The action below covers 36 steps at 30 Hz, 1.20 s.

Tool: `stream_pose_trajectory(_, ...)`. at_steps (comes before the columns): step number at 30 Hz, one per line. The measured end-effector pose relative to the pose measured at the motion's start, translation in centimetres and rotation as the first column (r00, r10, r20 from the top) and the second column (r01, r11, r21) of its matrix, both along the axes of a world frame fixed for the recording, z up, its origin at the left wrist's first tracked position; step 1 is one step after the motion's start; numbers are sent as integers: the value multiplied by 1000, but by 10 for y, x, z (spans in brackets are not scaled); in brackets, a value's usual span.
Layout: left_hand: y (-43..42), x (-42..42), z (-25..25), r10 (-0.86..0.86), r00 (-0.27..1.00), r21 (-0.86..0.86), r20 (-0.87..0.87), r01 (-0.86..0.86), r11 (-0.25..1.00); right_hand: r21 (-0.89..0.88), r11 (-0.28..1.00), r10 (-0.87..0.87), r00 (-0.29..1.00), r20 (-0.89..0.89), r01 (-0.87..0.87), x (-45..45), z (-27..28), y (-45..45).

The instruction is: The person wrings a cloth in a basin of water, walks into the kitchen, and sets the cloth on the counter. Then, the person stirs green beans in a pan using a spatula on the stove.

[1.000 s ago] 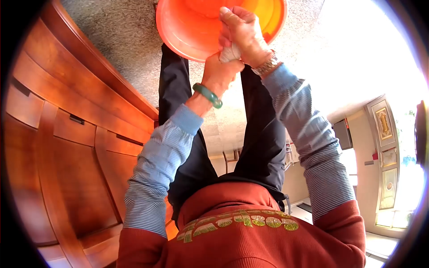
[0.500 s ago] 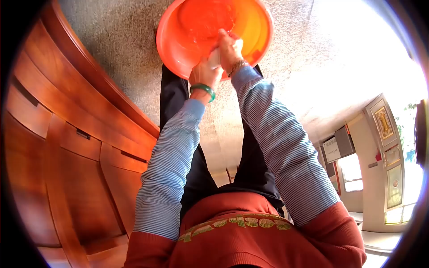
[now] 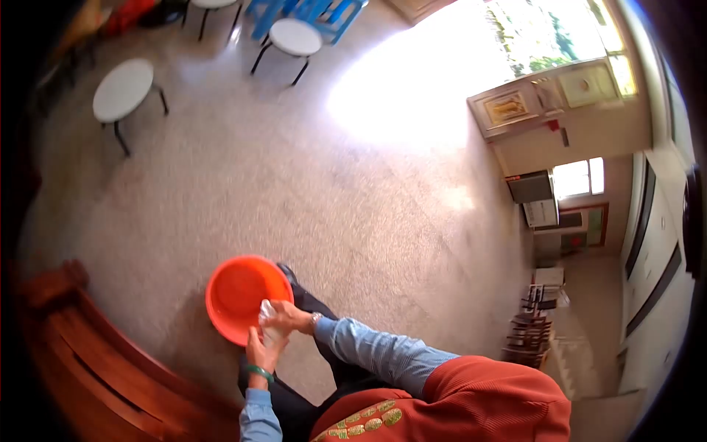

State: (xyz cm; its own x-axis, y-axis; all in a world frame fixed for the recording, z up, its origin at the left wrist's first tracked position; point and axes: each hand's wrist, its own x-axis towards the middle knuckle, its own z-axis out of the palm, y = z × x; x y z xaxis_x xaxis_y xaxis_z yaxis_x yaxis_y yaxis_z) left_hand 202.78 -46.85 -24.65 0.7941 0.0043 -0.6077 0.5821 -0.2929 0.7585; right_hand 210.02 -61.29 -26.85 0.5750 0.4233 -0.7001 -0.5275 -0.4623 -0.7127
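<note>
A round orange-red basin sits on the floor by my feet. Over its near right rim, both my hands hold a whitish, wet-looking cloth. My left hand, with a green bangle at the wrist, is closed around the cloth's lower part. Just above and to the right, my right hand, with a metal watch band, grips the same cloth higher up. The two hands are close together. What lies in the bottom of the basin cannot be made out.
Round white stools with dark legs stand at the upper left, near a blue plastic stool. A wooden bench curves along the lower left. Stacked dark chairs and an open door are at the right.
The view has swung up and round, so the room shows and the basin appears smaller and lower. My hands still grip the cloth, now seen more clearly between them.
</note>
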Motion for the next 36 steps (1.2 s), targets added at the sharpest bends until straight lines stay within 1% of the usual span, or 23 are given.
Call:
stream_pose_trajectory(1,0,4,20,45,994,-142,-97,-59,988,0,989,-150,982,-113,151,6,47,-1)
stream_pose_trajectory(2,8,5,30,159,940,-530,-301,-304,792,-6,956,-286,929,-234,292,13,81,8)
stream_pose_trajectory(3,18,7,44,123,919,-669,-374,-359,651,53,935,-331,915,-232,351,8,81,7)
stream_pose_trajectory(4,21,8,57,64,894,-769,-442,-416,485,113,907,-371,897,-239,405,6,80,0)
stream_pose_trajectory(6,16,2,65,135,818,-772,-560,-574,275,234,812,-427,817,-386,535,13,123,0)
stream_pose_trajectory(8,7,0,71,179,856,-787,-485,-516,338,337,804,-413,868,-275,489,13,120,1)
stream_pose_trajectory(11,-16,2,56,303,880,-770,-366,-469,433,240,899,-350,930,-110,366,18,131,-17)
stream_pose_trajectory(13,-41,11,59,482,868,-580,-123,-457,674,161,921,-359,933,-13,356,17,131,-39)
stream_pose_trajectory(15,-75,32,90,444,896,-522,6,-376,765,121,959,-273,948,161,256,16,102,-71)
stream_pose_trajectory(16,-92,41,103,405,907,-450,113,-317,835,128,958,-277,944,177,257,20,121,-91)
stream_pose_trajectory(17,-111,49,102,409,903,-473,131,-306,826,210,938,-274,961,-38,275,23,162,-117)
stream_pose_trajectory(18,-129,57,103,326,923,-367,205,-236,900,285,908,-239,939,-247,306,27,188,-140)
stream_pose_trajectory(20,-170,74,126,301,932,-359,203,-215,908,342,867,-305,929,-210,362,26,176,-185)
stream_pose_trajectory(22,-205,88,136,104,890,-87,444,-73,994,336,822,-417,888,-192,459,27,180,-231)
stream_pose_trajectory(26,-268,110,195,217,875,-254,432,-113,961,302,712,-642,762,-85,634,30,207,-312)
stream_pose_trajectory(27,-276,119,211,212,874,-254,438,-106,961,247,739,-642,766,-24,627,31,212,-331)
stream_pose_trajectory(28,-281,126,223,200,971,-652,132,-67,755,188,760,-638,769,33,622,29,214,-344)
stream_pose_trajectory(29,-286,131,229,35,989,-906,-147,-148,398,179,766,-629,777,15,617,28,215,-350)
stream_pose_trajectory(30,-293,134,230,28,990,-905,-138,-137,403,187,761,-635,772,19,621,28,217,-351)
stream_pose_trajectory(32,-318,143,221,-260,937,-973,-232,-229,40,412,739,-544,833,-99,532,26,219,-346)
stream_pose_trajectory(33,-326,142,193,-264,921,-955,-285,-298,-9,529,826,-415,844,340,194,29,181,-345)
stream_pose_trajectory(34,-323,145,192,-263,922,-956,-283,-295,-6,583,706,-536,841,69,401,30,197,-336)
stream_pose_trajectory(36,-315,157,197,-218,886,-898,-408,-433,-79,482,408,-662,615,-428,775,42,231,-325)
